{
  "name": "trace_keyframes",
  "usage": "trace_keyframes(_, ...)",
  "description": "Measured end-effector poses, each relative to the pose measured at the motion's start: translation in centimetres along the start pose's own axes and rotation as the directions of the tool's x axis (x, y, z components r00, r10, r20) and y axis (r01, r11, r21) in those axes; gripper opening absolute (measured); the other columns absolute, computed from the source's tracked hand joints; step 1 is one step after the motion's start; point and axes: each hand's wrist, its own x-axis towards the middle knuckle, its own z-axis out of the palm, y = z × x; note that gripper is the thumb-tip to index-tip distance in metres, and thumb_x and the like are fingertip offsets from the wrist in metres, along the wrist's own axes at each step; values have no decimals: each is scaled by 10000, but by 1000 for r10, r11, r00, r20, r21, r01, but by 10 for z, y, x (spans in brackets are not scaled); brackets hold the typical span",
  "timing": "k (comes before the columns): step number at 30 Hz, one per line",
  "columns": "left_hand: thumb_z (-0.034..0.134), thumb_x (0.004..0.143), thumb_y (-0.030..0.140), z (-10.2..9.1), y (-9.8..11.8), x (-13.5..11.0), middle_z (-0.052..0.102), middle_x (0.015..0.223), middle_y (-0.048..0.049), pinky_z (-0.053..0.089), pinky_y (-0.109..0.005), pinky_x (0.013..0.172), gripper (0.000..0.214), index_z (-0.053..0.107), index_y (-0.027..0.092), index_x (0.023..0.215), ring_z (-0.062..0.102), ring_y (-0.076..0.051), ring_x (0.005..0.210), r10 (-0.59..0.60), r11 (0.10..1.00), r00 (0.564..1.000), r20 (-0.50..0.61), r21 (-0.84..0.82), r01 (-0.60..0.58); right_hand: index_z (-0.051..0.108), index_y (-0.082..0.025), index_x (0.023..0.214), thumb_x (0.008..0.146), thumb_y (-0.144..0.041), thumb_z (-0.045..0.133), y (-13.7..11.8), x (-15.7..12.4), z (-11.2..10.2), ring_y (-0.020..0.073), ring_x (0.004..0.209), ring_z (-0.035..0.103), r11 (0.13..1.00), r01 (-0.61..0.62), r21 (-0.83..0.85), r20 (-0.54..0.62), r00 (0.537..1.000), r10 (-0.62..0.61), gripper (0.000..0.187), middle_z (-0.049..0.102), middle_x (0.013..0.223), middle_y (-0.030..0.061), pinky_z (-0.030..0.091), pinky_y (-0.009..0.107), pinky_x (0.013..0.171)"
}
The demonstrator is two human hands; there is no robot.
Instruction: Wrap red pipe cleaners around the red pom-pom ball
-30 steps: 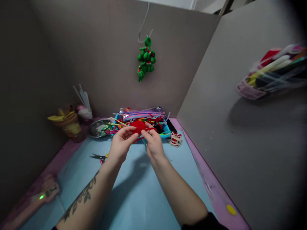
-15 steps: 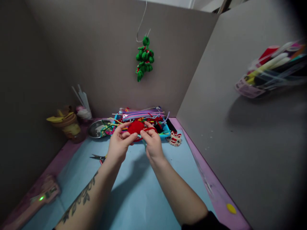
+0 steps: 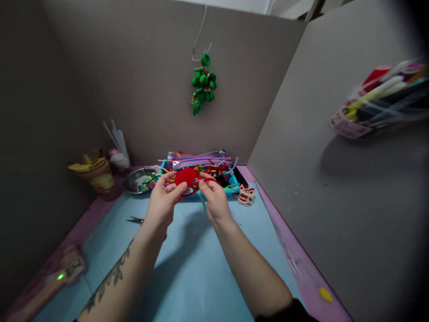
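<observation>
A fuzzy red disc [image 3: 187,177], which looks coiled from pipe cleaner, is raised over the front of the tray. My left hand [image 3: 162,199] pinches its left edge between thumb and fingers. At the disc's right side, my right hand [image 3: 216,199] is closed on a red pipe cleaner [image 3: 210,179], whose loose length loops below the disc. Whether the strand is joined to the disc is hard to see at this size. My right fingertips are partly hidden behind the disc and strand.
Behind my hands, a blue tray [image 3: 232,189] holds several coloured pipe cleaners. A metal bowl [image 3: 132,184], scissors [image 3: 136,220] and a glue gun [image 3: 69,268] lie to the left. A lion-face piece [image 3: 246,195] sits right. A green ornament [image 3: 203,85] hangs above; a pen holder [image 3: 355,125] hangs on the right wall.
Both hands still hold the red piece. The disc has shifted slightly left with my left hand, and a little more space shows between it and my right fingers.
</observation>
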Motion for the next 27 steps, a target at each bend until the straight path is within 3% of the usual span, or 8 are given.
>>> trace_keyframes(4,833,562,325,-6,3,5,657,658,22,368,-175,467,680,497,177,1135,593,-110,532,42,999,999,-25,33,-41,685,-212,812,689,-456,740,-7,15,-17,176,809,642,937,-286,200,91,958,273,278,725,889,15,468,274,649)
trace_keyframes(6,818,593,302,-9,4,6,613,590,53,374,-177,486,618,510,185,1116,569,-101,517,107,990,994,3,87,-107,679,-215,865,753,-491,677,-11,22,-26,174,783,660,868,-412,277,185,909,373,298,736,897,27,469,268,594)
trace_keyframes(8,808,607,269,-10,5,5,565,536,77,390,-186,515,562,532,192,1091,534,-92,492,157,978,986,53,132,-163,679,-216,902,824,-478,599,-15,27,-34,182,805,672,836,-450,314,240,889,389,285,743,935,43,490,282,599)
trace_keyframes(11,805,603,233,-10,7,3,555,529,75,404,-197,543,527,550,195,1062,514,-90,489,173,966,978,117,174,-192,683,-225,891,857,-373,573,-18,32,-43,182,832,680,843,-410,348,204,911,358,188,748,926,32,513,292,620)
trace_keyframes(15,808,601,229,-12,8,5,554,536,71,389,-188,528,528,553,191,1061,512,-87,493,156,967,977,148,177,-181,675,-243,874,798,-259,641,-19,39,-57,144,721,674,873,-314,373,49,946,319,85,733,789,-18,511,271,612)
trace_keyframes(21,832,578,300,-19,6,12,618,586,31,362,-169,452,657,510,166,1135,575,-110,508,-18,996,988,152,93,4,593,-274,1085,698,-241,709,-20,37,-56,120,623,645,986,7,165,-218,976,30,405,714,726,-47,494,257,612)
trace_keyframes(25,851,557,271,-23,9,16,625,598,37,362,-140,418,672,513,174,1129,600,-102,509,-93,994,986,135,-47,100,685,-199,880,726,-312,657,-18,35,-54,138,679,640,990,56,-126,-86,994,-67,193,719,728,5,470,258,639)
trace_keyframes(27,859,538,249,-25,12,18,640,637,36,371,-130,408,661,531,185,1108,611,-93,505,-116,986,989,93,-106,125,712,-196,869,726,-302,639,-16,36,-57,154,741,637,963,76,-260,-2,997,-79,192,730,786,19,469,272,677)
